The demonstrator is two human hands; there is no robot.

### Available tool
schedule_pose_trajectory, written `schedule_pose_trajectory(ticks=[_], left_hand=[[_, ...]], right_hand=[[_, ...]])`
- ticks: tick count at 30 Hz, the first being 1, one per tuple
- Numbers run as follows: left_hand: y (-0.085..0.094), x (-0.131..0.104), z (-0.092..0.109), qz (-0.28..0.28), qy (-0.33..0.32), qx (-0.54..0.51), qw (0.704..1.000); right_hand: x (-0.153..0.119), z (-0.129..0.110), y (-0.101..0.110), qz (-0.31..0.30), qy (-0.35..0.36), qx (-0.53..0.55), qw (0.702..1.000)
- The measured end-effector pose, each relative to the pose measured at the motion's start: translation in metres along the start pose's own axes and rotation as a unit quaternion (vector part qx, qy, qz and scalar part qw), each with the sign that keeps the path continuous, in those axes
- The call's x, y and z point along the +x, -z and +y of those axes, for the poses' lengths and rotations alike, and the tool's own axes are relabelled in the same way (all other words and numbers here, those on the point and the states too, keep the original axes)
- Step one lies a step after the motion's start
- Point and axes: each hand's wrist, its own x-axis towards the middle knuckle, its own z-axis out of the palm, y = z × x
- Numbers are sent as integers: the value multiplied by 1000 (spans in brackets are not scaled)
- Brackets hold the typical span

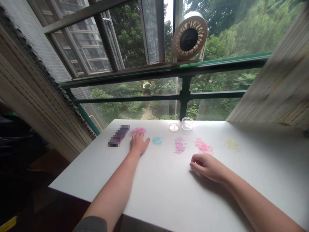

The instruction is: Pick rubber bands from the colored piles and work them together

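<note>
My left hand (139, 144) reaches to the far left of the table, its thumb held apart and its fingertips on the near edge of a pink pile of small rubber bands (138, 130). A blue pile of rubber bands (157, 140) lies just right of the thumb. My right hand (206, 165) is above the table with its fingers curled toward the thumb; anything inside them is hidden. Beyond it lies a coral-pink pile of bands (203, 146). A purple pile (180, 145) is to its left, and a pale yellow pile (232, 145) to its right.
On the white table (159, 190), a pixelated dark phone-like object (119, 135) lies left of my left hand. A clear round container (187, 123) and a clear round lid (173, 127) are at the back edge. A round fan (190, 37) stands above, by the window railing (156, 72).
</note>
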Motion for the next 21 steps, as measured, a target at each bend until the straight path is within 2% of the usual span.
schedule_pose_trajectory(ticks=[5,8,14,21], left_hand=[[3,1,-6,83,-38,-75,993],[8,1,-8,121,-26,-145,982],[12,-2,-10,136,17,-229,964],[11,-3,-9,122,12,-260,958]], right_hand=[[1,0,1,6,-2,3,1000],[1,-2,1,5,-4,3,1000],[-1,-4,2,1,-6,-10,1000],[-1,-7,3,-3,-7,-14,1000]])
